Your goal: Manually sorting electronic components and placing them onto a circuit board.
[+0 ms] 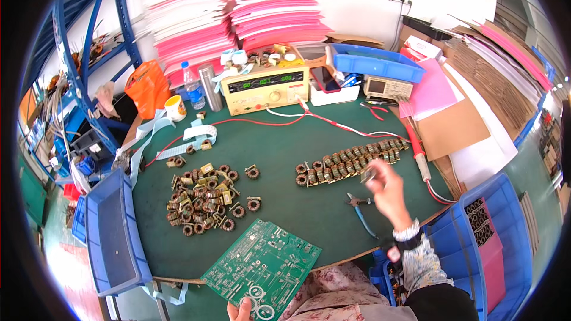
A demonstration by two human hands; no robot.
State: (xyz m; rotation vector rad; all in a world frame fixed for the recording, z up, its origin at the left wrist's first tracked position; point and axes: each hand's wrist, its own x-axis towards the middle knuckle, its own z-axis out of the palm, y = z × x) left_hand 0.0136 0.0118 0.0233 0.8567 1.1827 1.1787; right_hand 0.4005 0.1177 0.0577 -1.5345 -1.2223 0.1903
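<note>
At the table's front edge my left hand (239, 311) grips the lower corner of a green circuit board (267, 257), its thumb on top beside some white printed rings. The board lies tilted, partly over the edge. My right hand (388, 193) is closed with a small wound toroid coil (368, 175) pinched at its fingertips, partly hidden. That hand hovers by the near side of neat rows of toroid coils (339, 169). Below it rest blue-handled cutting pliers (361, 217). Left of centre lies a loose heap of similar coils (202, 199).
Blue bins stand left (113, 244) and right (517, 249) of the green table (262, 148). A cream meter (267, 89) sits at the back, its red and white leads crossing the tabletop. A red soldering iron (416, 145) lies at right. A bottle (193, 86) and mug (175, 108) stand back left.
</note>
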